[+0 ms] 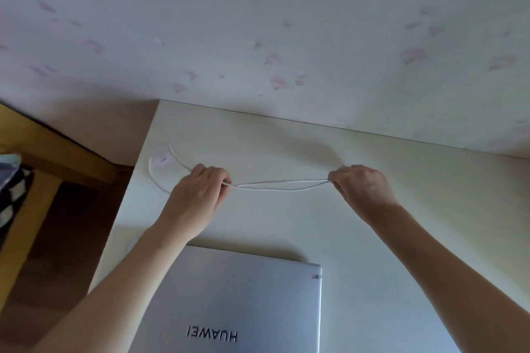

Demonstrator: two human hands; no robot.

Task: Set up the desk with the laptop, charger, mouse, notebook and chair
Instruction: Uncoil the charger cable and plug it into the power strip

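Observation:
A white charger cable point(279, 185) is stretched in a doubled strand above the pale desk point(401, 209). My left hand point(198, 192) pinches its left end and my right hand point(361, 185) pinches the right end. From my left hand the cable loops back to the left past a white charger block point(162, 159) lying near the desk's left edge. A silver laptop point(238, 304) lies closed on the desk in front of my arms, its lid logo facing me upside down.
The desk's back edge meets a pale wall point(258, 37) with faint pink marks. Left of the desk is dark wooden floor point(68, 238), a yellow wooden frame point(34, 152) and a black-and-white patterned cloth point(11, 192).

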